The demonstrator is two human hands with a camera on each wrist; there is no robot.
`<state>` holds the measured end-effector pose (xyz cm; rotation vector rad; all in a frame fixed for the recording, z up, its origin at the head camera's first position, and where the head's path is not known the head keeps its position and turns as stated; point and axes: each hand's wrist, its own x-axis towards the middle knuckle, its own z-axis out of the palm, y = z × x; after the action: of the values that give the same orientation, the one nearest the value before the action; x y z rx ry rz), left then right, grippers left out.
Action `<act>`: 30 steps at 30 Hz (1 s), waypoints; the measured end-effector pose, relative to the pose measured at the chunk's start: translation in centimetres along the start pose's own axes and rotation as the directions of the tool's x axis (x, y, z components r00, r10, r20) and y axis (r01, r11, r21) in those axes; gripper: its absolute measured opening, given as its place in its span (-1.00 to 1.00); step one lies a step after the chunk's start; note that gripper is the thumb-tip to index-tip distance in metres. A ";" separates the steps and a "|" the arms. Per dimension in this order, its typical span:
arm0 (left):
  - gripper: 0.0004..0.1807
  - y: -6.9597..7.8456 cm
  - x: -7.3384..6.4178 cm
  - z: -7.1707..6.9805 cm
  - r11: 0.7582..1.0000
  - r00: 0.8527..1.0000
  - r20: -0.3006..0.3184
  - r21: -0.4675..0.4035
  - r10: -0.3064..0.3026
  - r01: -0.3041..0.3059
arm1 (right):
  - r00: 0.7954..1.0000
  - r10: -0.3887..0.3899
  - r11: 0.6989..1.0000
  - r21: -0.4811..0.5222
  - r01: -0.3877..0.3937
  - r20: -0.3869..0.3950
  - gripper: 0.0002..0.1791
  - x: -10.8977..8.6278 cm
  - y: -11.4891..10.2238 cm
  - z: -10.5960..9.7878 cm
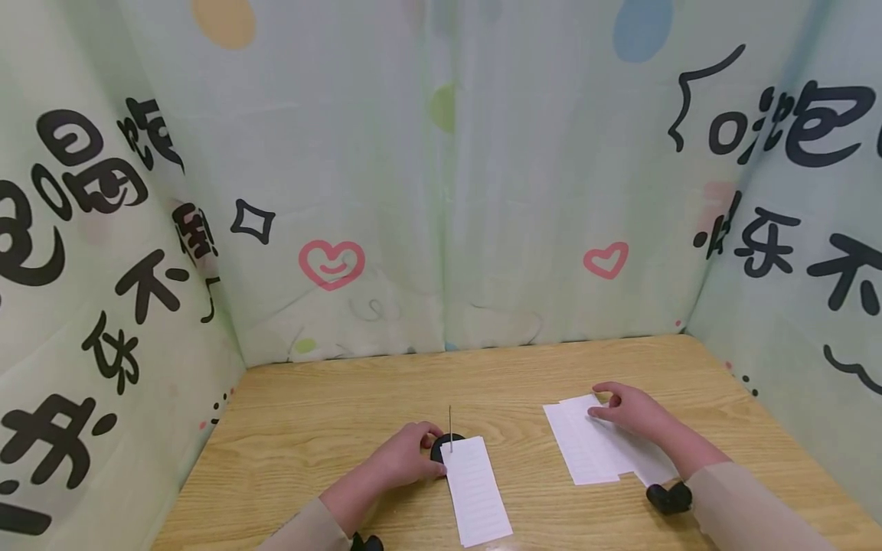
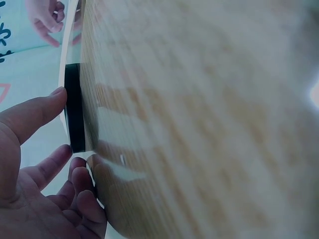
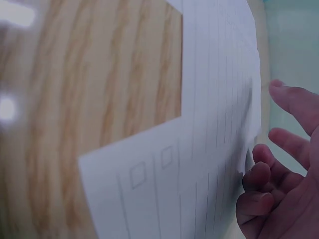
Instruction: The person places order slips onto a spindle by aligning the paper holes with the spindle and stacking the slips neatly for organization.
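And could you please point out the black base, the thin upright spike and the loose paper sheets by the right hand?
Black base (image 2: 74, 107): left wrist view, on its side edge.
Thin upright spike (image 1: 451, 423): head view, on its shaft.
Loose paper sheets (image 1: 583, 444): head view, on the leftmost sheet's upper face.

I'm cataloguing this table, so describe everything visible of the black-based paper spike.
The paper spike has a flat, round black base, its material unclear, and a thin, metallic-looking needle pointing up. It sits on the wood-patterned table. A ruled white slip covers part of the base; the needle seems to pierce it near its far end. The left hand touches the base's edge with thumb and finger.
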<state>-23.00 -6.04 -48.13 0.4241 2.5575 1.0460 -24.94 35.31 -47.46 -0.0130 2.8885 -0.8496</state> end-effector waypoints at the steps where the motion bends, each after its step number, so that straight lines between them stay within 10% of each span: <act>1: -0.46 0.0 0.0 0.0 1.000 1.000 0.000 -0.001 0.000 0.000 | 1.000 -0.003 1.000 -0.002 0.003 0.003 -0.34 0.0 0.0 0.0; 30: -0.47 -0.1 0.2 0.2 1.000 1.000 0.002 0.007 -0.018 0.018 | 0.999 -0.025 0.991 -0.129 0.028 0.022 -0.50 0.2 -0.7 0.7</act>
<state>-23.10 -5.92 -48.34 0.4033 2.5590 1.0308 -25.04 34.32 -47.63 -0.0728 2.9255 -0.6607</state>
